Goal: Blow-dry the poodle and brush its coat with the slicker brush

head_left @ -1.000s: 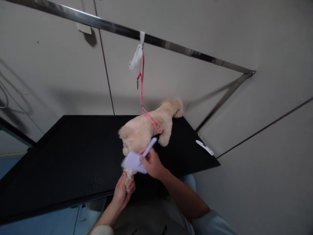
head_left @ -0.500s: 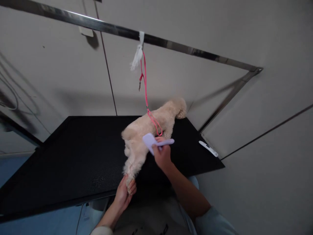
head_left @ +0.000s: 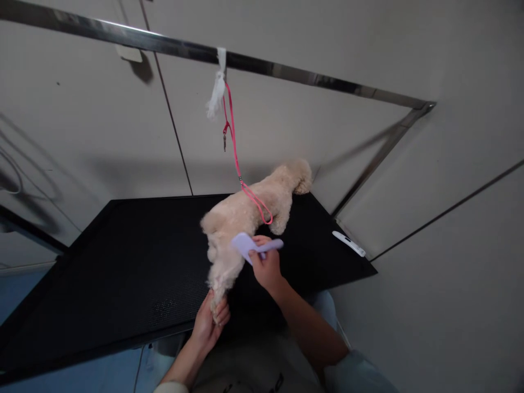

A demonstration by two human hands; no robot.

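Note:
A cream, curly-coated dog [head_left: 233, 213] stands on the black table [head_left: 135, 245], its head turned toward the wall at the far right end. My left hand [head_left: 209, 321] is closed round the lower part of its hind leg [head_left: 223, 278], which stretches back over the table's near edge. In my right hand [head_left: 267, 268] is a lilac slicker brush [head_left: 244, 245], gripped by its handle. The brush head lies against the dog's upper hind leg; its bristle side is hidden. A pink lead loop [head_left: 256, 202] passes round the dog's body.
Above the table runs a metal bar [head_left: 270, 68], with a white cloth strip [head_left: 216, 93] tied to it and the lead hanging down. Near the right edge lies a white clipper-like device [head_left: 347, 243]. A slanted post [head_left: 379, 150] rises behind that end.
My right hand has moved the brush slightly down and left along the dog's thigh. My left hand keeps its hold on the leg. The camera view has shifted slightly.

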